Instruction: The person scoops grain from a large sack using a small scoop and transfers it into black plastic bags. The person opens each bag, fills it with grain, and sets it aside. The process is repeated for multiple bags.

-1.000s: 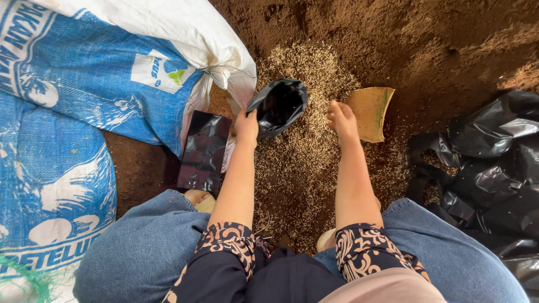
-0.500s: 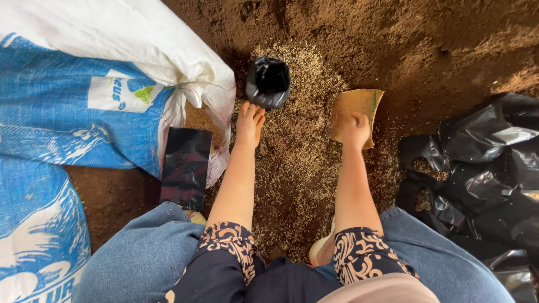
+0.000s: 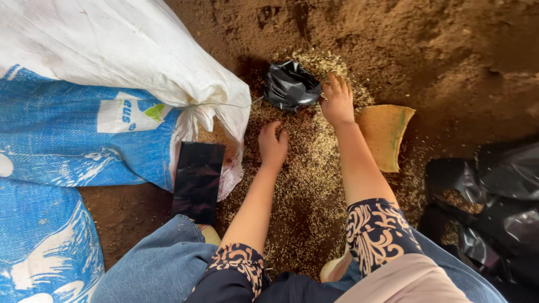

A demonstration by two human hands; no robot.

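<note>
A small black plastic bag sits crumpled on a patch of rice husks spread over brown soil. My right hand lies flat on the husks just right of the bag, fingers spread, its fingertips at the bag's edge. My left hand rests palm down on the husks below the bag, apart from it and holding nothing. A tan flat scoop lies on the husks to the right of my right forearm, untouched.
A large white and blue woven sack fills the left side. A flat stack of black bags lies beside it near my left knee. A heap of black plastic bags sits at the right. Brown soil lies beyond.
My left hand let go of the black bag, which now sits on the husks. My right hand left the scoop and moved up beside the bag.
</note>
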